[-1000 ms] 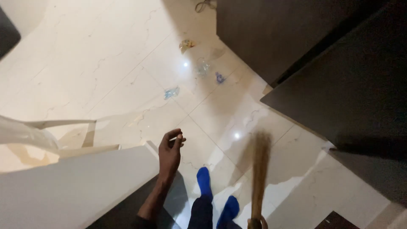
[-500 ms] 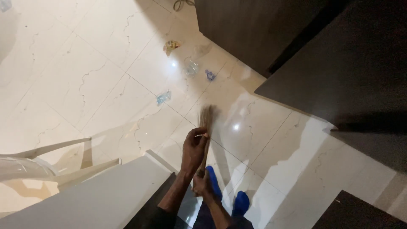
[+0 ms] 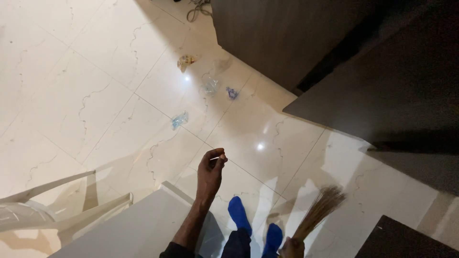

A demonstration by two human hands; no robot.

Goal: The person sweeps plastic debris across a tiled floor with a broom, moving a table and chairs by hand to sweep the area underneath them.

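At the bottom edge, the right hand (image 3: 292,248) grips a straw broom (image 3: 319,210) whose bristles fan up to the right above the tiled floor (image 3: 95,95). The left hand (image 3: 210,173) hangs over the floor, fingers (image 3: 217,160) curled around a small pale stick. Farther off, plastic scraps (image 3: 180,119) lie scattered near dark cabinets (image 3: 287,38).

Four litter scraps (image 3: 180,120), one broom (image 3: 318,209), one white chair (image 3: 43,210), two blue socks (image 3: 237,213), two hands (image 3: 210,171).
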